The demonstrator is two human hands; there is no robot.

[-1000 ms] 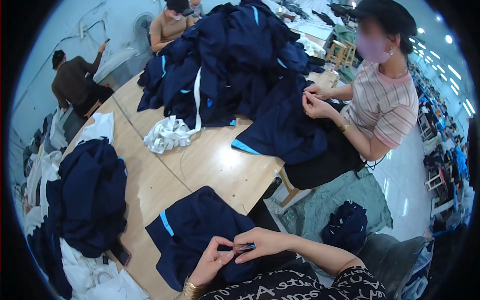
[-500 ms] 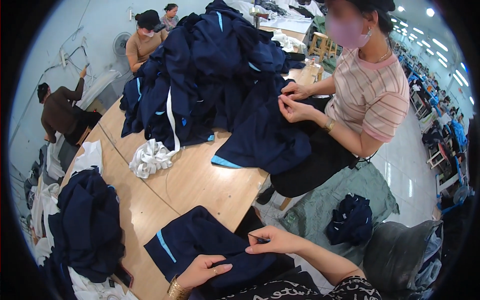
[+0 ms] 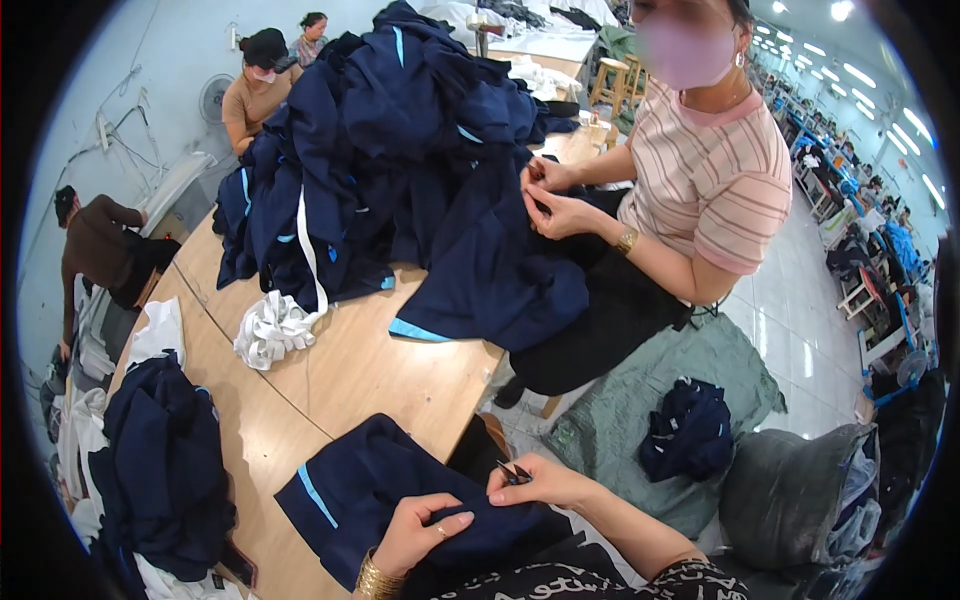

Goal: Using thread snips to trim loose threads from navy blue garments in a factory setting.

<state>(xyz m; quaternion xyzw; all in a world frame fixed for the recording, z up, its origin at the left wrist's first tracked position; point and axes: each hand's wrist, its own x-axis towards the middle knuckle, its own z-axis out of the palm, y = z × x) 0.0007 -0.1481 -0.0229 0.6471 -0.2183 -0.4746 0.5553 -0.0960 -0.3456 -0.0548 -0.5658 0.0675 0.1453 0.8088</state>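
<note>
A navy garment [image 3: 375, 480] with a light-blue strip along one end lies over the table's near edge and across my lap. My left hand [image 3: 418, 532], with a ring and gold bangles, is closed on a fold of it, thumb on top. Just to the right, my right hand [image 3: 548, 482] grips small black thread snips [image 3: 515, 474], their dark points showing above the fingers. The fingertips of that hand also touch the cloth. Part of the snips is hidden in the palm.
A large heap of navy garments [image 3: 400, 130] covers the far table, with a bundle of white tape [image 3: 275, 328] before it. More navy cloth [image 3: 165, 465] lies at left. Across from me a co-worker [image 3: 700, 170] handles a garment. At right, navy cloth [image 3: 687, 428] lies on a green sheet [image 3: 600, 425].
The view has shifted slightly, moving the surroundings left. In my right hand the snips now show more, points upward. My left hand still pinches the cloth.
</note>
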